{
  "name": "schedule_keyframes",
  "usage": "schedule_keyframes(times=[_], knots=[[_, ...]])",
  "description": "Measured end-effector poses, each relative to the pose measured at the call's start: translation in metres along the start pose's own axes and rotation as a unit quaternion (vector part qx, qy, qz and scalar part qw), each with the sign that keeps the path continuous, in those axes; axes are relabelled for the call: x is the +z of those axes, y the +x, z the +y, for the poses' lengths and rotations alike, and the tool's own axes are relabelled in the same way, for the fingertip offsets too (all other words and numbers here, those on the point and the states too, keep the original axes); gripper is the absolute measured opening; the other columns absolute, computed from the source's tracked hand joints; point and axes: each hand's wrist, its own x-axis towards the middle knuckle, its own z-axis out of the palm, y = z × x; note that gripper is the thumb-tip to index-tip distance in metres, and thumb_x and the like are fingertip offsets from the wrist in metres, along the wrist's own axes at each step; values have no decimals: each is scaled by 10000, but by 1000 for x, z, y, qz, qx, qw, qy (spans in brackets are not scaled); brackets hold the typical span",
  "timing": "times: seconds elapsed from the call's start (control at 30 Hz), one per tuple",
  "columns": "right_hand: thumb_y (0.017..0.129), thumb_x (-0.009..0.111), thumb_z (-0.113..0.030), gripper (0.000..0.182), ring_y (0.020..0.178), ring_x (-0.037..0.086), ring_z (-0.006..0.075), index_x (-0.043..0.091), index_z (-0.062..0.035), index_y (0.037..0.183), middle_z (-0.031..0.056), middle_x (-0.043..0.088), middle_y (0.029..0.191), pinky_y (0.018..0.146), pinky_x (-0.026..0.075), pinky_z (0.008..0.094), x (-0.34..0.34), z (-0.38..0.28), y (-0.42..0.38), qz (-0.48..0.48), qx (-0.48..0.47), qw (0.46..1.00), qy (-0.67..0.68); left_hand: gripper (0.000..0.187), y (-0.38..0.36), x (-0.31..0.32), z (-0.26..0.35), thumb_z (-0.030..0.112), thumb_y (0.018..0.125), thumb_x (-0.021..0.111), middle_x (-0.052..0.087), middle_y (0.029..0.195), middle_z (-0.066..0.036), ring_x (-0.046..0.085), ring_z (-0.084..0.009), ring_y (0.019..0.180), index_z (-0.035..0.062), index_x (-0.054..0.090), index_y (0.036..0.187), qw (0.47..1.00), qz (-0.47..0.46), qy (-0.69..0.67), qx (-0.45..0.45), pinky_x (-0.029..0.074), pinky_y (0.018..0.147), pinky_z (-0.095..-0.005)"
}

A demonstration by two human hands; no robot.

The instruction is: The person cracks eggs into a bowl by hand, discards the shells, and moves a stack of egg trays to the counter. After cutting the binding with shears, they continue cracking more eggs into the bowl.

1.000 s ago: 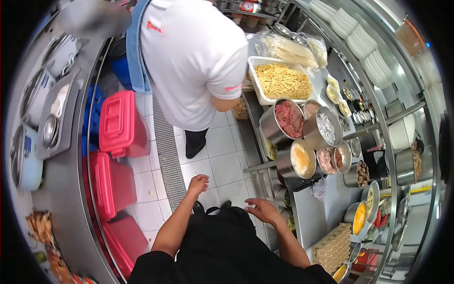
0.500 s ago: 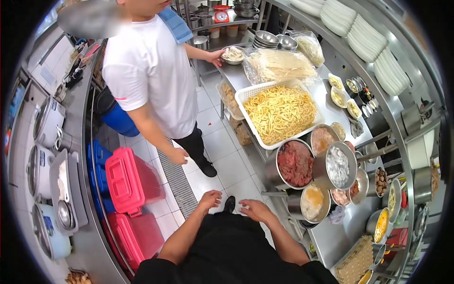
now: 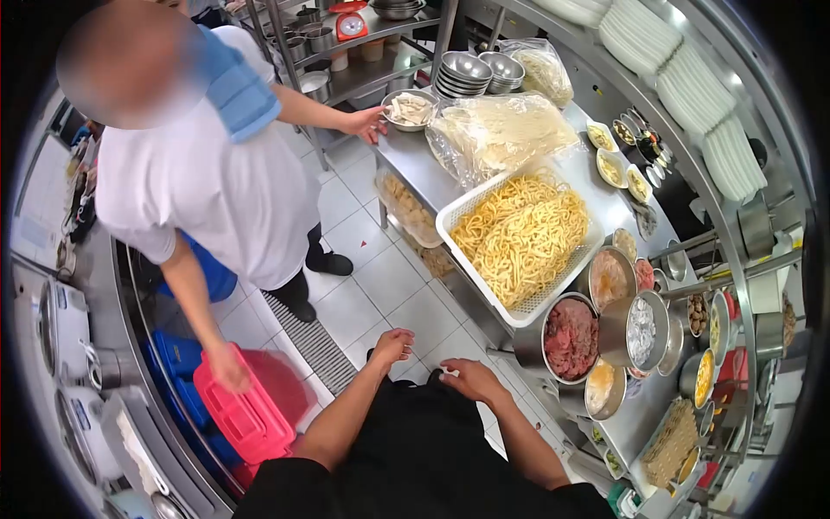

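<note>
My left hand (image 3: 395, 346) hangs in front of my body above the tiled floor, its fingers loosely bent and nothing visible in them. Beside it, my right hand (image 3: 471, 381) is also empty, with its fingers apart. Nearest to the right hand on the counter are a pot of raw red meat (image 3: 571, 339) and a white perforated basket (image 3: 445, 223) heaped with yellow noodles (image 3: 517, 238). Neither hand touches them.
A co-worker in a white shirt (image 3: 207, 199) stands at the left, one hand on a bowl of pale pieces (image 3: 409, 109), the other over a red lidded bin (image 3: 251, 415). Bagged noodles (image 3: 506, 134), metal bowls (image 3: 465, 71) and stacked white plates (image 3: 635, 39) line the right.
My view has shifted, and the noodle basket and pots appear lower. The co-worker looms larger, further left, with the lowered hand now over the red bin. My hands stay empty before me.
</note>
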Motion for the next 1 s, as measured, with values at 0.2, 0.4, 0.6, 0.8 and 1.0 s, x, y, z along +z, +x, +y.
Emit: schedule_keyframes(times=[0.2,0.4,0.6,0.8,1.0], knots=[[900,643,-429,504,948,691,296,625,-97,1280,140,701,1150,851,533,391,28,19,3,9,130,987,95,189,52,-26,48,200,950,552,640,880,-5,611,-125,713,96,652,1072,999,-27,35,13,511,635,-270],[915,642,-424,454,938,678,290,632,-124,1255,104,723,1025,850,521,389,48,56,58,-63,81,994,36,160,87,-43,71,181,914,548,605,804,4,570,-103,670,99,654,1001,998,-16,-41,40,477,579,-255],[917,634,-378,417,812,689,230,650,-98,1225,129,726,963,762,536,352,54,84,120,-15,161,982,93,171,110,-74,73,221,937,575,611,837,6,575,-113,686,88,637,1027,999,26,-34,-21,498,627,-269],[930,580,-299,354,722,629,134,655,-72,1191,83,698,938,618,489,266,86,146,182,61,322,897,298,200,189,-118,69,221,930,551,599,795,-11,548,-110,604,61,639,1011,999,23,-26,-28,438,508,-252],[965,551,-386,431,888,607,157,559,-124,1308,38,667,1065,736,488,319,106,209,265,134,413,806,403,334,313,-145,83,342,945,531,631,801,-53,576,-141,653,35,657,985,999,48,-4,-8,462,561,-298]])
